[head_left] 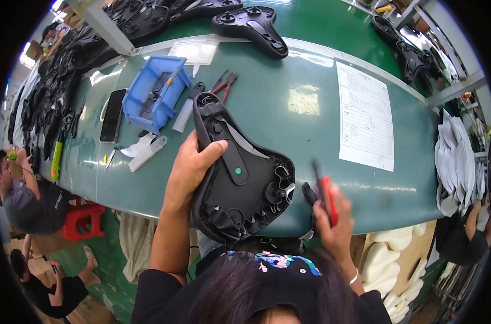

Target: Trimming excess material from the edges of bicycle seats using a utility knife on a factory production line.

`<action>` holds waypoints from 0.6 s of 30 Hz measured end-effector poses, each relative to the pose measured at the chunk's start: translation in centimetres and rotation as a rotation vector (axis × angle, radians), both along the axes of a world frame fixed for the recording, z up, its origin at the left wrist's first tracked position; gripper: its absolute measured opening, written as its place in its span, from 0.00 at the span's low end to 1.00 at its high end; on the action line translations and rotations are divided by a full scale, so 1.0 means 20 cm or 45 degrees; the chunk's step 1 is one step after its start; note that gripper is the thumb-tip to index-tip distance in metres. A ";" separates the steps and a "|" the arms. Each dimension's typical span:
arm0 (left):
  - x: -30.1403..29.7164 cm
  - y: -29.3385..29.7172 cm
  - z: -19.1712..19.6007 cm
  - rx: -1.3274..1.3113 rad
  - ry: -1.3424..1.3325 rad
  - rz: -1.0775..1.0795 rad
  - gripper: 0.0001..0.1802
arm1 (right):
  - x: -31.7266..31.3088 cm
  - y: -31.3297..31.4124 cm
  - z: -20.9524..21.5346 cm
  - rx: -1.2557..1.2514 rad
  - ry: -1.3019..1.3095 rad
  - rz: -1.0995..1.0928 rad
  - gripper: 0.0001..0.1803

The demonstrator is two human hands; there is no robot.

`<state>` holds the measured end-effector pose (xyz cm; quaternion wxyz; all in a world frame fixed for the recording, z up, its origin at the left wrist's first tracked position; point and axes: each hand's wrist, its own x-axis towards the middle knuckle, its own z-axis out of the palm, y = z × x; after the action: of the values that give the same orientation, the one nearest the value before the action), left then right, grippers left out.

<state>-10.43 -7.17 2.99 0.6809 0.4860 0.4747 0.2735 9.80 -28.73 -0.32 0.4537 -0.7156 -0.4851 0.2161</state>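
A black bicycle saddle (232, 197) is held upside down, its hollow underside turned up and its narrow nose pointing away from me. Wrinkled cover edging runs along the rim of the wide end, and a green dot sits on the middle strip. My left hand (188, 167) grips the saddle's left side, thumb over the rim. To the right of it, my right hand (334, 216) is closed around a red-handled tool (327, 201) with a slender dark tip; motion blurs it. Just left of that hand, a dark scrap (309, 194) is partly hidden near the bench's front edge.
A blue bin (127, 102) of small dark parts stands on the green bench, beside a phone (113, 116), red-handled pliers (227, 85) and a cutter knife (188, 109). A printed sheet (367, 116) lies at right. More saddles (253, 27) line the far side; people sit at left.
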 end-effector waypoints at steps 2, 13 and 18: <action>-0.01 -0.07 0.01 0.068 -0.035 0.084 0.25 | -0.05 0.21 0.01 0.076 0.201 -0.111 0.29; -0.09 -0.12 -0.20 1.069 0.711 0.454 0.29 | 0.17 0.52 0.00 0.068 0.925 -0.120 0.24; 0.25 -0.07 -0.06 1.578 0.793 -0.566 0.15 | -0.01 0.54 0.18 -0.046 0.574 0.371 0.23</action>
<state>-5.36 -8.48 1.79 0.1536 0.9226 0.2945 0.1964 9.57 -17.83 3.37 0.5016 -0.5799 -0.4658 0.4418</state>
